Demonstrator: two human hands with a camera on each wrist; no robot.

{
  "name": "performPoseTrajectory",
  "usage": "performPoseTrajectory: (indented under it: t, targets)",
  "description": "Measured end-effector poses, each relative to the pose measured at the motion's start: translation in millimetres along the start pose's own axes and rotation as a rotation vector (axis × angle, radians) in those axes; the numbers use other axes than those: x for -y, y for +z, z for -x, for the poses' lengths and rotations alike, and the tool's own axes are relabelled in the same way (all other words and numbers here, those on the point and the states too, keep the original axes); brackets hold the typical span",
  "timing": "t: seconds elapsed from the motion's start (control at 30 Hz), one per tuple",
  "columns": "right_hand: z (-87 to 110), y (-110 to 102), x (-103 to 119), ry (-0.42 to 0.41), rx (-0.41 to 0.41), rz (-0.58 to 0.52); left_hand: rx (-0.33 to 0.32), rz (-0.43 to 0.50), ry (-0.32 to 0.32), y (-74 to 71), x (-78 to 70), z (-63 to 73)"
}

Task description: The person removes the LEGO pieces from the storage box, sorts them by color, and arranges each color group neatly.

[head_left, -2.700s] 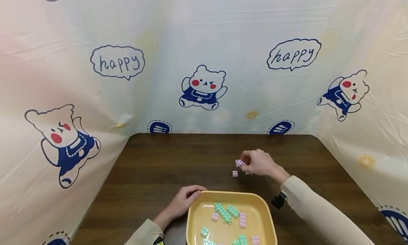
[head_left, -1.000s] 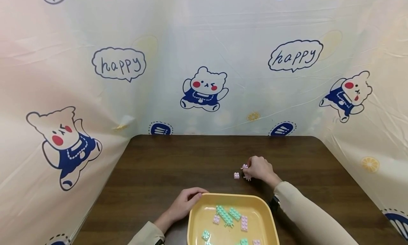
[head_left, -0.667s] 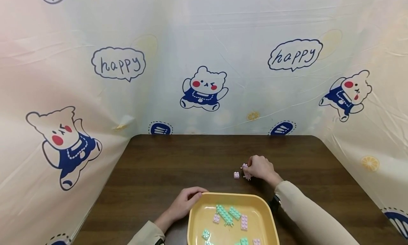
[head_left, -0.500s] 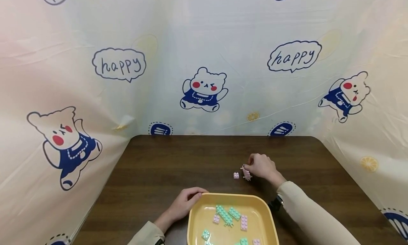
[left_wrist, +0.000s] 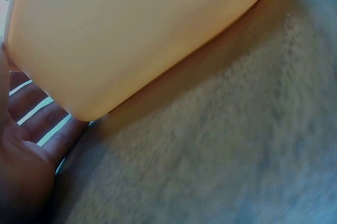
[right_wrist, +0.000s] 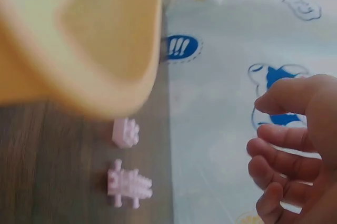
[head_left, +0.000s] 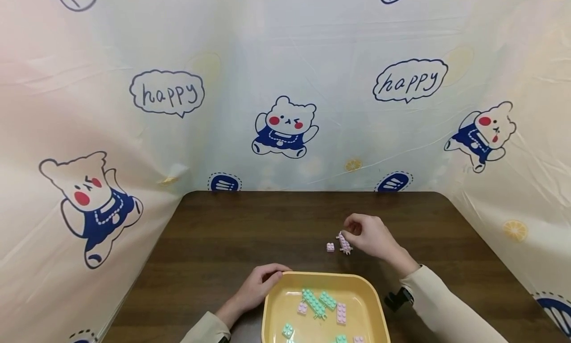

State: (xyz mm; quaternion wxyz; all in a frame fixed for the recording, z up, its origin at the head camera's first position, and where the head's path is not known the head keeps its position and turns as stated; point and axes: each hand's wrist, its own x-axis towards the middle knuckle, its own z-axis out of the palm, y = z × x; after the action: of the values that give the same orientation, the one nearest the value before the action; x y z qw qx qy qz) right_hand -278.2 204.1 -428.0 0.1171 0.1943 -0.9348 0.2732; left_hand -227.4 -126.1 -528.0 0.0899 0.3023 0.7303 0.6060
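On the table in the head view lies a pink building-block piece (head_left: pixel 344 244) with small side pegs. A small square pink brick (head_left: pixel 330 247) sits just left of it. My right hand (head_left: pixel 369 235) hovers at the piece's far right end, thumb tip close over it. In the right wrist view, the right hand (right_wrist: pixel 295 150) has loosely bent fingers with nothing between them, apart from the pink peg piece (right_wrist: pixel 127 186). My left hand (head_left: pixel 257 287) holds the far left corner of the yellow tray (head_left: pixel 321 275). The left wrist view has the left hand's fingers (left_wrist: pixel 45 116) partly hidden behind the tray wall.
Inside the tray are a long green piece (head_left: pixel 314 303), a shorter green brick (head_left: pixel 328 300), a pink brick (head_left: pixel 341 314) and several other small green and pink bricks. Patterned cloth (head_left: pixel 285 60) surrounds the table (head_left: pixel 250 219) at the back and sides.
Earlier my right hand held a pink piece up, then pinched it down at the table. Now its fingers have lifted off and the pink piece lies in view. The left hand has stayed put.
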Motion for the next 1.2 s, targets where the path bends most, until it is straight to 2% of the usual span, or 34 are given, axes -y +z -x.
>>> performPoseTrajectory:
  t: [0.1, 0.27, 0.4, 0.63, 0.87, 1.2]
  targets:
    - [3.1, -3, 10, -0.072, -0.013, -0.073, -0.013, 0.004, 0.008, -1.1, 10.2, -1.3]
    - [10.1, -5, 20, -0.17, -0.007, -0.125, -0.027, -0.004, 0.007, -2.6, 13.1, -2.1]
    - [17.4, -4, 22, -0.226, -0.013, -0.139, -0.012, -0.013, -0.005, -1.6, 7.9, -1.6]
    - [28.8, 3, 20, -0.256, -0.016, -0.161, 0.019, 0.026, 0.004, 4.3, -15.4, 4.3]
    - [29.9, 6, 18, -0.32, 0.019, -0.199, 0.001, 0.03, 0.0, 7.7, -15.5, 6.5]
    - [29.7, 3, 24, -0.405, 0.068, -0.247, 0.001, -0.004, 0.039, 2.6, -17.1, 1.9]
